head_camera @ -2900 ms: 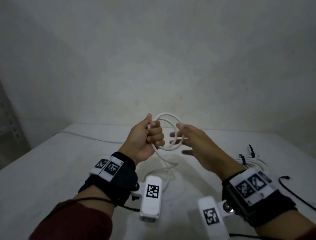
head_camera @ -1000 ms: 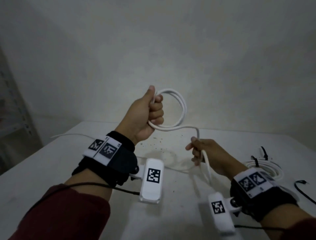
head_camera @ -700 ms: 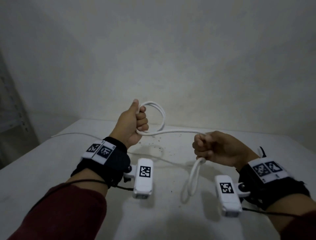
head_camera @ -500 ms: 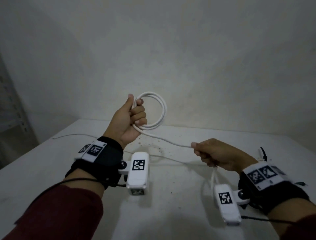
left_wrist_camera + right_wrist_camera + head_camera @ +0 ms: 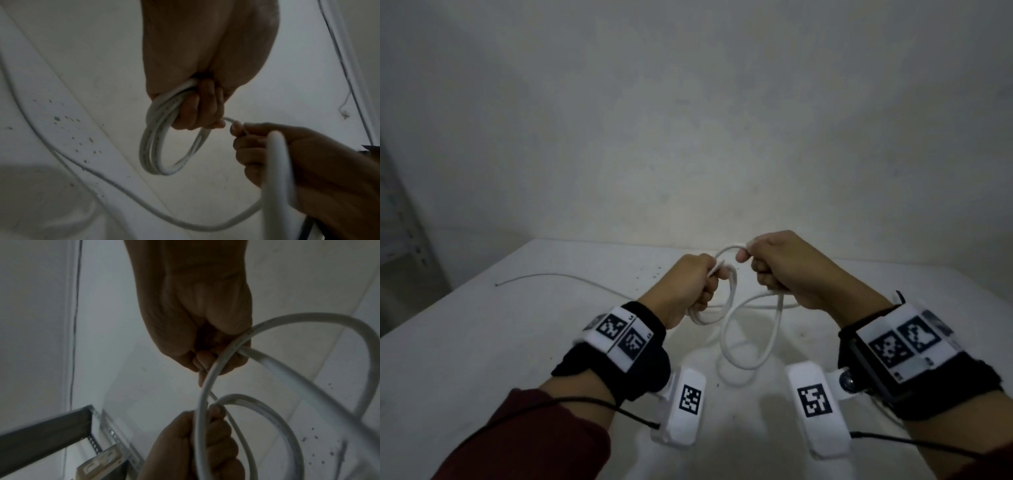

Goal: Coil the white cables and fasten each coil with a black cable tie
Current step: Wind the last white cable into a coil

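Observation:
My left hand (image 5: 697,286) grips a small coil of white cable (image 5: 158,146) of a few turns, which hangs below its curled fingers (image 5: 197,112). Close to its right, my right hand (image 5: 780,265) pinches the same cable (image 5: 224,356) between thumb and fingers, next to the left fist. A short arc of cable (image 5: 726,249) bridges the two hands. Below them a loose loop (image 5: 744,342) hangs down to the white table (image 5: 482,342). The cable's thin tail (image 5: 558,275) trails left across the table. No loose black tie is in view.
A black tip (image 5: 899,297) pokes out behind my right wristband. A metal shelf rack (image 5: 51,431) stands left of the table, a bare wall (image 5: 688,120) rises behind it. Dark specks (image 5: 68,128) dot the tabletop. Thin black wires (image 5: 551,407) run from the wrist cameras.
My right hand has come up and left with a fresh length of cable, right beside the left fist. The left hand has dropped lower. A new slack loop now hangs between them.

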